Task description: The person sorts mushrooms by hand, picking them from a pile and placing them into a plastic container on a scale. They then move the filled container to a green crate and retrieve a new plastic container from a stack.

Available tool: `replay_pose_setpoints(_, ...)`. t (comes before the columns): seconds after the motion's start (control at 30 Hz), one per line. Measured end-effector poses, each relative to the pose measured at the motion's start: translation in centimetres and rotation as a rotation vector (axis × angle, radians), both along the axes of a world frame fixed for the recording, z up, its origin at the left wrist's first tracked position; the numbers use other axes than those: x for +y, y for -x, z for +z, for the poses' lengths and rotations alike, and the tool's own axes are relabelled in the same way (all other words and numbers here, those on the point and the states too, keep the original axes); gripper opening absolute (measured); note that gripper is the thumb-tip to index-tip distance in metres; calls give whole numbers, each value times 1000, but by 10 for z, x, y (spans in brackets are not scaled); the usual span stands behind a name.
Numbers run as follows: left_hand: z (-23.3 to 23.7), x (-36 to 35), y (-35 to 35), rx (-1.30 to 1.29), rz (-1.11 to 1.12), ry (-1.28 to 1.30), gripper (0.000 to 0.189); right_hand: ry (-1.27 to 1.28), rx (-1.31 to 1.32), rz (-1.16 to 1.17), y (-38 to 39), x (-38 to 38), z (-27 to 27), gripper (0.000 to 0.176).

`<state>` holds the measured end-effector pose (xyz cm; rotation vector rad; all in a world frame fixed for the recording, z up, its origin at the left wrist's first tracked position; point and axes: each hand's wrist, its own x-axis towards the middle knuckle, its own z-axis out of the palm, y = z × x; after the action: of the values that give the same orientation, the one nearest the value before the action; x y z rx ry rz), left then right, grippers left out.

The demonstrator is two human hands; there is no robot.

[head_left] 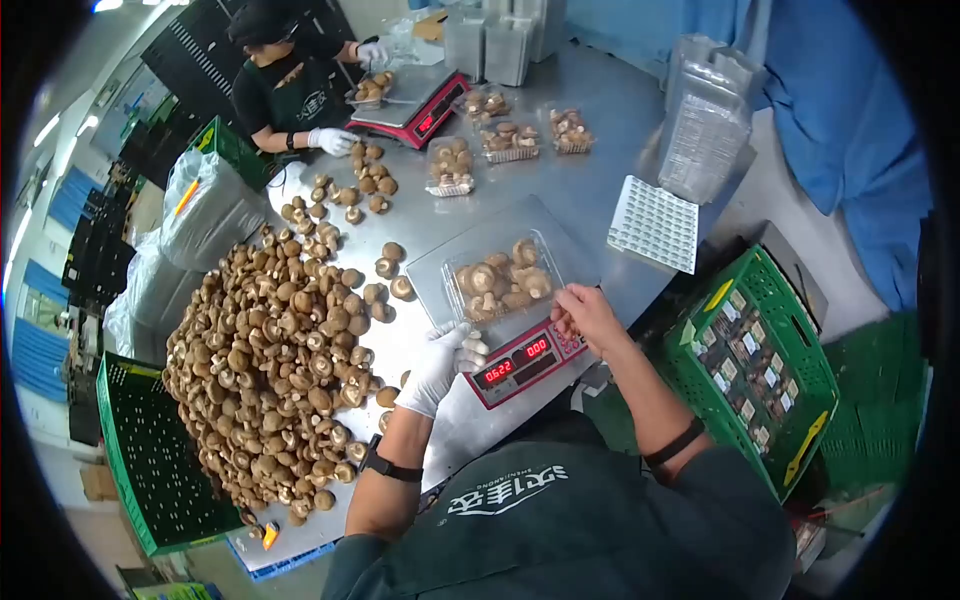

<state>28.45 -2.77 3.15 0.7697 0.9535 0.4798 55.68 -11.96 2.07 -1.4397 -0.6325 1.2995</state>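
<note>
A clear plastic tray (552, 258) of brown shiitake mushrooms (500, 280) sits on the platform (428, 272) of a red digital scale (520, 375). The scale's lit display reads 0.622 and 0.00. My left hand (440, 368), in a white glove, is by the tray's near left corner with its fingers curled in. At the near right corner is my bare right hand (592, 318), fingers bent together above the scale's keys. Whether either hand grips the tray's edge or something small is hidden.
A big mushroom heap (275, 375) covers the table's left. Filled trays (510, 140) stand farther back; empty trays (705, 130) are stacked right, near a label sheet (655, 222). Green crates (790, 440) flank the table. A co-worker (290, 85) handles mushrooms at another scale (425, 115).
</note>
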Motion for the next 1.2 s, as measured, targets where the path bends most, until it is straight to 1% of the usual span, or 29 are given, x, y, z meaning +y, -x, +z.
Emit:
replay_pose_setpoints(0.07, -7, 0, -3, -4, -1, -34, 16, -26, 9, -57, 3, 4, -10, 27)
replay_pose_setpoints(0.13, -7, -5, -4, -15, 47, -132, 20, -66, 66, -136, 11, 0, -4, 27)
replay_pose_setpoints(0.17, -7, -11, -1, -26, 20, -135, 20, -70, 56, -164, 18, -6, -2, 27)
replay_pose_setpoints(0.23, -4, -30, 4, -145, 79, -265, 21, -223, 64, -284, 34, -25, 1, 25)
replay_pose_setpoints(0.27, -10, -38, 6, -163, 37, -348, 22, -262, 21, -373, 45, -36, -5, 25)
replay_pose_setpoints(0.3, -2, -52, 4, -149, 25, -392, 25, -271, 44, -454, 59, -49, 0, 26)
replay_pose_setpoints(0.33, 6, -65, 1, -148, 10, -407, 24, -312, 229, -476, 69, -61, -7, 31)
replay_pose_setpoints(0.37, 11, -80, -4, -150, -6, -420, 24, -331, 504, -485, 80, -71, -15, 38)
replay_pose_setpoints(0.4, 14, -97, -12, -162, -66, -404, 23, -360, 505, -467, 93, -80, -30, 43)
replay_pose_setpoints(0.43, 14, -112, -20, -169, -116, -393, 22, -360, 565, -378, 102, -94, -25, 44)
replay_pose_setpoints(0.47, 10, -128, -28, -228, -167, -344, 18, -374, 694, -421, 112, -98, -34, 47)
replay_pose_setpoints(0.5, -7, -138, -34, -188, -300, -481, 16, -427, 785, -397, 120, -112, 13, 50)
replay_pose_setpoints(0.57, -2, -151, -47, -180, -367, -409, 17, -405, 758, -418, 104, -130, -14, 51)
replay_pose_setpoints(0.6, -4, -152, -51, -183, -390, -414, 17, -420, 757, -437, 94, -136, -14, 51)
replay_pose_setpoints(0.67, -10, -151, -58, -45, -492, -553, 20, -431, 679, -598, 65, -149, -13, 46)
replay_pose_setpoints(0.7, -11, -151, -62, -48, -514, -555, 20, -410, 674, -643, 45, -157, -19, 42)
replay_pose_setpoints(0.8, -19, -151, -73, 8, -483, -515, 21, -326, 616, -760, -11, -186, -36, 40)
replay_pose_setpoints(0.83, -19, -154, -78, 6, -506, -516, 21, -343, 583, -793, -29, -198, -36, 40)
replay_pose_setpoints(0.9, -15, -160, -86, 44, -450, -478, 20, -334, 398, -900, -70, -231, -32, 56)
replay_pose_setpoints(0.93, -22, -164, -88, -5, -403, -405, 20, -335, 352, -984, -91, -249, -30, 58)
replay_pose_setpoints(0.97, -27, -166, -89, 1, -419, -401, 20, -334, 305, -1064, -113, -268, -32, 60)
replay_pose_setpoints(1.03, -35, -166, -90, 59, -416, -466, 21, -290, 221, -1147, -161, -313, -53, 64)
replay_pose_setpoints(1.1, -50, -164, -93, 64, -424, -463, 22, -128, 128, -1364, -193, -346, -60, 65)
replay_pose_setpoints(1.2, -47, -171, -98, 167, -390, -444, 23, 12, 107, -1422, -235, -384, -93, 67)
